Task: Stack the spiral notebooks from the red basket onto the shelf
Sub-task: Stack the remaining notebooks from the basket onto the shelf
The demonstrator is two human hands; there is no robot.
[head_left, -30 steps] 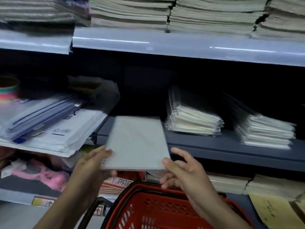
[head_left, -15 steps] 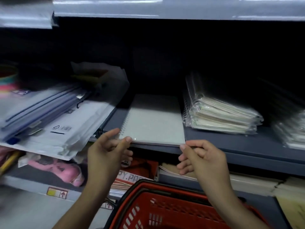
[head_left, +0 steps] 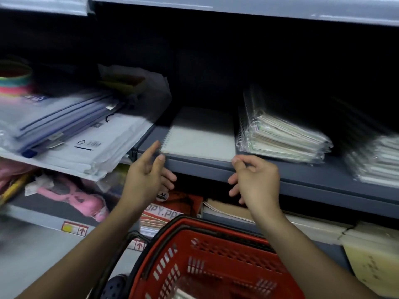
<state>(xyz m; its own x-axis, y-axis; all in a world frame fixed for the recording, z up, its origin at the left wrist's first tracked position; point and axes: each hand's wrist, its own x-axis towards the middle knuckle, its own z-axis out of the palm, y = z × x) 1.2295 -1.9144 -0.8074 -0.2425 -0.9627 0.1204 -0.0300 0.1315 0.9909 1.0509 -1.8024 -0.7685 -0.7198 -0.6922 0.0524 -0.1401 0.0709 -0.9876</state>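
Note:
A white spiral notebook lies flat on the grey shelf, its coil along the left edge. My left hand hovers at the notebook's front left corner, fingers loose and holding nothing. At the front right corner my right hand is just off the shelf edge, fingers relaxed, holding nothing. The red basket sits below my forearms. To the right of the notebook, a stack of plastic-wrapped spiral notebooks rests on the same shelf.
Another wrapped stack lies at the far right. Plastic zip folders and white envelopes overhang the left shelf. Below are a pink item, copy paper packs and paper pads. An upper shelf runs overhead.
Both hands carried the white notebook forward, slid it onto the shelf, and have let go and drawn back slightly.

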